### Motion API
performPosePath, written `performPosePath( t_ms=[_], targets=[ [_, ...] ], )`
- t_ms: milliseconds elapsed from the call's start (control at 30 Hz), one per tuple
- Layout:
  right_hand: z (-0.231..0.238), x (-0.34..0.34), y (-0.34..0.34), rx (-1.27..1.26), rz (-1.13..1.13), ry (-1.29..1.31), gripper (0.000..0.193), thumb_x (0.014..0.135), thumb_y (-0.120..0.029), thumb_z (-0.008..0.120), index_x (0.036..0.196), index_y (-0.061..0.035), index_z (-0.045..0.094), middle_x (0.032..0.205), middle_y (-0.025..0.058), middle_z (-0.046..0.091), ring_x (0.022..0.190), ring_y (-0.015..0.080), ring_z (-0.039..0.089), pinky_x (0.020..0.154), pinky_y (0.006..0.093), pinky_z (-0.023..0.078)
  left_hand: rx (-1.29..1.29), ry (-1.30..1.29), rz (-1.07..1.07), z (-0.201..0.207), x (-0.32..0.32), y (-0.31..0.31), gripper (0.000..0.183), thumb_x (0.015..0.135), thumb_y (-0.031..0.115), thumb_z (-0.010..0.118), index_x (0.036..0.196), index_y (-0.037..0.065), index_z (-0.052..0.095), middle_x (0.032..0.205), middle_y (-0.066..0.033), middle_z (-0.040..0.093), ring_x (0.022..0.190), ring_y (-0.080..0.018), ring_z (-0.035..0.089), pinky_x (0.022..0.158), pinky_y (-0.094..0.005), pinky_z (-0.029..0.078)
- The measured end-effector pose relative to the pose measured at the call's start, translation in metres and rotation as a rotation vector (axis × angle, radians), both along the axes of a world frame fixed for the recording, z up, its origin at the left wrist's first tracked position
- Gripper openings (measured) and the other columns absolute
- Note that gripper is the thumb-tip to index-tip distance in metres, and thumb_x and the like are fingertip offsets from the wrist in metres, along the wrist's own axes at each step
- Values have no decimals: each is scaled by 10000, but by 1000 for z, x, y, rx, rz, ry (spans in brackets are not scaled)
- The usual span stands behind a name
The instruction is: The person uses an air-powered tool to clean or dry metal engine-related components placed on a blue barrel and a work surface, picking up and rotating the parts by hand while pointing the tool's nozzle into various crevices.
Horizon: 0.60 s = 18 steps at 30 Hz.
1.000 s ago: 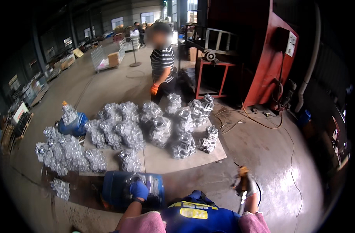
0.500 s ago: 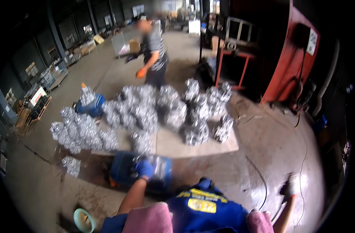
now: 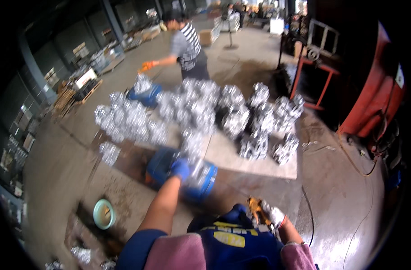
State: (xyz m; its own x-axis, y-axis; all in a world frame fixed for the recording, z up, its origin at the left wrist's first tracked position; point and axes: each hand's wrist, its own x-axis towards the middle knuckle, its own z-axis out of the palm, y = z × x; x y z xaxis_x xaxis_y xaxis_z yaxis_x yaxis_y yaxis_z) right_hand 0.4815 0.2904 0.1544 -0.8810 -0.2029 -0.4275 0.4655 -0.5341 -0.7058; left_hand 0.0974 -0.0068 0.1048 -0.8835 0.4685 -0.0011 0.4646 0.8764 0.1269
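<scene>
My left hand point(image 3: 180, 169) wears a blue glove and is closed over a silvery metal casting point(image 3: 197, 171), blurred by motion. That casting lies on a blue plastic drum point(image 3: 159, 162) on its side in front of me. In a white glove, my right hand point(image 3: 274, 215) grips an orange hand-held power tool point(image 3: 256, 208) close to my blue apron point(image 3: 230, 238). The tool's working end is too blurred to make out, and it is apart from the casting.
Many shiny castings point(image 3: 189, 105) stand grouped on a pale board point(image 3: 223, 155) beyond the drum. Past them a person point(image 3: 192, 49) with orange gloves reaches toward a casting on another blue drum point(image 3: 147, 96). A pale green bucket point(image 3: 104, 214) and a hose point(image 3: 309, 207) lie nearby.
My right hand has swung in from the far right to beside my apron, the orange tool now visible. My left hand stays on the casting. The view has shifted; the other person reaches leftward.
</scene>
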Motion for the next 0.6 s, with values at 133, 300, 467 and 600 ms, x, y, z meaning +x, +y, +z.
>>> performPosePath(
  t_ms=[133,300,467,600],
  targets=[
    [3,-16,-9,358,-110,54,601,961,-562,445,1274,-58,547,1024,57,649,811,151,602,669,300,500,-674,160,-213,-21,-37,7,258,871,199,529,1012,113,727,1053,-125,697,954,-320,669,750,-521,526],
    [-32,-21,8,346,-102,-114,654,951,-622,399,1071,-14,607,766,72,617,583,154,581,539,293,493,-160,-120,-4,-8,-21,21,636,858,532,617,1217,7,589,1144,-261,632,1074,-410,606,938,-449,468],
    [-55,9,-6,-3,-175,-139,375,970,-327,555,1080,27,609,779,96,655,654,183,651,560,315,544,-207,-60,49,6,-2,21,687,904,576,500,1240,-20,570,1212,-286,586,1143,-434,555,984,-445,436],
    [-116,-3,-7,-34,-140,-215,352,961,-301,584,1010,46,617,734,132,631,634,227,647,537,369,545,-164,-48,12,6,-4,22,727,907,616,457,1263,-9,562,1247,-286,567,1184,-426,530,1003,-439,419]
  ],
)
